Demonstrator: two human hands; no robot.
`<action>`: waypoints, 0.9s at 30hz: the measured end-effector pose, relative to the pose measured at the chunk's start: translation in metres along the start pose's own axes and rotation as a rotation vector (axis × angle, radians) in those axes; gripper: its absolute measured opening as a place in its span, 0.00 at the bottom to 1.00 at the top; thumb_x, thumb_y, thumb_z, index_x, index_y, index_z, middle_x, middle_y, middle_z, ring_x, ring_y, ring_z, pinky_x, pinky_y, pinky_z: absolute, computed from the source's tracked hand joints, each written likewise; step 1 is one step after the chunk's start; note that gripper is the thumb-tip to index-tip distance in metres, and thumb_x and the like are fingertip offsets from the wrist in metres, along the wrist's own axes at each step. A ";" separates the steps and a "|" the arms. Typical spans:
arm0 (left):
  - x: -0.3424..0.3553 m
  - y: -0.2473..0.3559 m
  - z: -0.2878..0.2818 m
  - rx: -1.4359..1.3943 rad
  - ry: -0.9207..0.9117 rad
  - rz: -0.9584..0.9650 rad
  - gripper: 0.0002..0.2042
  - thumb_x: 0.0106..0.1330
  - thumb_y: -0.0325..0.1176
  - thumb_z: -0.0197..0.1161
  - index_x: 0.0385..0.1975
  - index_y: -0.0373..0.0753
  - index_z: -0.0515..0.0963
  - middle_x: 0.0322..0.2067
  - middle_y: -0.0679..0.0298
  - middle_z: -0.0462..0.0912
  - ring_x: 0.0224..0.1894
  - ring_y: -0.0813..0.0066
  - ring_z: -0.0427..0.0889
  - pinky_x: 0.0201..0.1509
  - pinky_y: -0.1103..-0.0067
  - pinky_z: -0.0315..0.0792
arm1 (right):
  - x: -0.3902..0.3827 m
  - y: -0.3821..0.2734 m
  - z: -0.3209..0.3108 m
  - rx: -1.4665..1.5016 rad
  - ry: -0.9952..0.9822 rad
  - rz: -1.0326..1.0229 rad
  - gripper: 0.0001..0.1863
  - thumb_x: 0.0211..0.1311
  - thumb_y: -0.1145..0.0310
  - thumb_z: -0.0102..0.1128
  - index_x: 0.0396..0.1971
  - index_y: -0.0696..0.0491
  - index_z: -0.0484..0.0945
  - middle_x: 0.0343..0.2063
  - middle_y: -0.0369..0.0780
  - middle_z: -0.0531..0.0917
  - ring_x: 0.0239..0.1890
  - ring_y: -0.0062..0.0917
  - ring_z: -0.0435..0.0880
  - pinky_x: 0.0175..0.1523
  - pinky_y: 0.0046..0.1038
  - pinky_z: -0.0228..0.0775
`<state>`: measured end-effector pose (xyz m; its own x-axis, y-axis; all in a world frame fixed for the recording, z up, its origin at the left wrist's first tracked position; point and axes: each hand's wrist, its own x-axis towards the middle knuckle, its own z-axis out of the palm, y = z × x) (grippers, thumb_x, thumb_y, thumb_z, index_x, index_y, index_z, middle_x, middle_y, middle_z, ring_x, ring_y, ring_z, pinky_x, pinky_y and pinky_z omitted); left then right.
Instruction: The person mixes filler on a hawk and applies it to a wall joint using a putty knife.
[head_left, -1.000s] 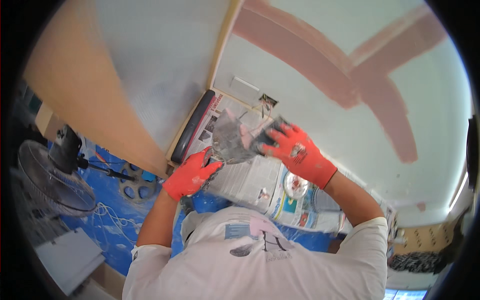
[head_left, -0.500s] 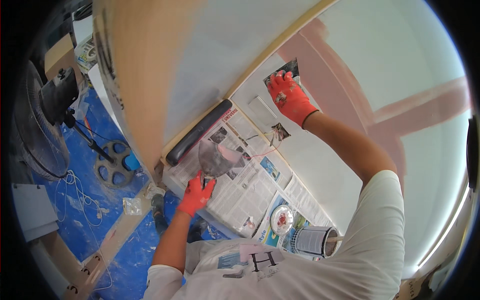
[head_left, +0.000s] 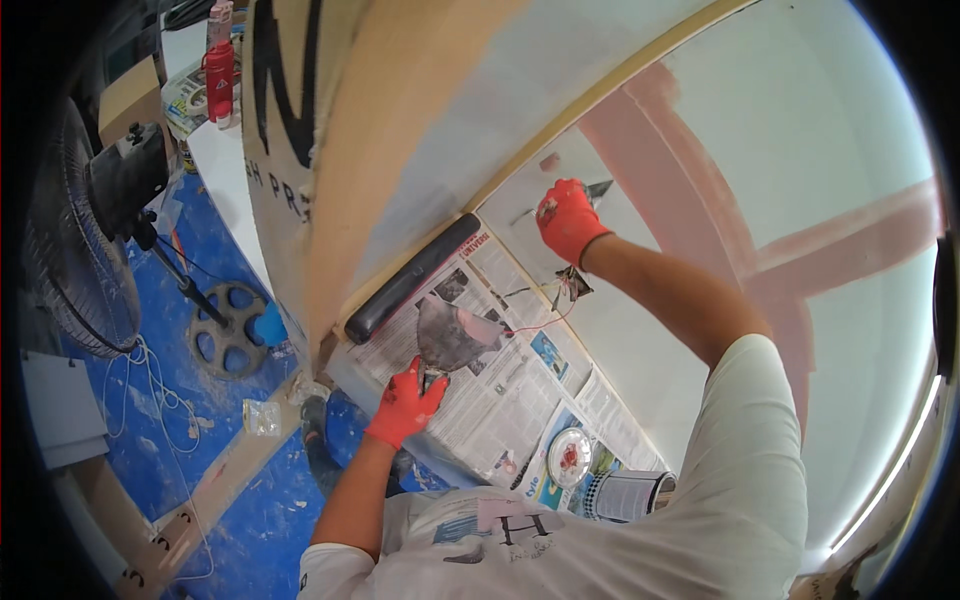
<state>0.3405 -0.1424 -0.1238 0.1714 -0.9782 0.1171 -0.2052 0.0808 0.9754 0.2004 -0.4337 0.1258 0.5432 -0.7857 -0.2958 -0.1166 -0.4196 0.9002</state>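
Note:
My left hand [head_left: 405, 405], in a red glove, is closed around the handle of a broad, dark putty knife [head_left: 447, 335]. Pink filler lies on its blade, which hovers above newspaper. Against the pale wall, my right hand [head_left: 570, 222] wears a matching glove and grips a dark flat filler spreader [head_left: 599, 192]; the fingers cover part of it. A small pink filler patch [head_left: 549, 162] shows on the wall just above that hand. To its right runs a wide pink filler band [head_left: 660, 180]. Below the right hand, wires stick out of a wall opening [head_left: 574, 286].
Newspaper [head_left: 500, 400] covers the surface under the wall, with a long black object [head_left: 412, 280] at its far edge. A tin [head_left: 625, 495] and a round lid with pink filler [head_left: 570, 457] sit nearby. A standing fan [head_left: 125, 190] and loose white cable [head_left: 165, 400] are at left.
My right hand has come down the wall, its spreader turned more edge-on. The small pink patch now shows above it. My left hand still holds the putty knife; the whole view has shifted slightly.

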 end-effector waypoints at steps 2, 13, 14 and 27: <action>0.006 0.011 -0.007 -0.047 -0.073 -0.074 0.26 0.63 0.45 0.66 0.50 0.26 0.74 0.21 0.53 0.79 0.22 0.59 0.79 0.30 0.68 0.71 | 0.002 -0.008 -0.013 0.260 -0.050 0.156 0.08 0.61 0.66 0.55 0.32 0.49 0.82 0.39 0.43 0.83 0.48 0.34 0.80 0.48 0.37 0.71; 0.005 0.013 -0.010 -0.143 -0.118 -0.089 0.27 0.63 0.45 0.66 0.50 0.24 0.74 0.19 0.54 0.77 0.20 0.63 0.77 0.28 0.69 0.70 | 0.029 0.005 -0.002 0.276 0.098 0.462 0.15 0.64 0.65 0.53 0.46 0.54 0.80 0.47 0.42 0.81 0.51 0.34 0.77 0.48 0.37 0.71; 0.006 0.011 -0.009 -0.138 -0.113 -0.080 0.28 0.63 0.45 0.66 0.51 0.24 0.73 0.18 0.53 0.77 0.20 0.64 0.77 0.28 0.69 0.70 | 0.034 0.003 0.000 0.294 0.093 0.450 0.15 0.64 0.65 0.53 0.46 0.53 0.81 0.48 0.43 0.81 0.51 0.35 0.77 0.48 0.37 0.71; 0.001 0.006 -0.007 0.022 -0.093 -0.050 0.35 0.65 0.46 0.64 0.57 0.15 0.68 0.21 0.48 0.79 0.24 0.57 0.81 0.32 0.67 0.73 | -0.023 -0.052 -0.010 0.328 0.067 0.021 0.12 0.59 0.66 0.56 0.41 0.53 0.79 0.41 0.42 0.79 0.49 0.34 0.77 0.50 0.38 0.68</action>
<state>0.3459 -0.1417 -0.1167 0.0918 -0.9945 0.0497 -0.2200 0.0284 0.9751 0.2022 -0.3892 0.0891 0.5903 -0.7686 -0.2467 -0.3838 -0.5361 0.7519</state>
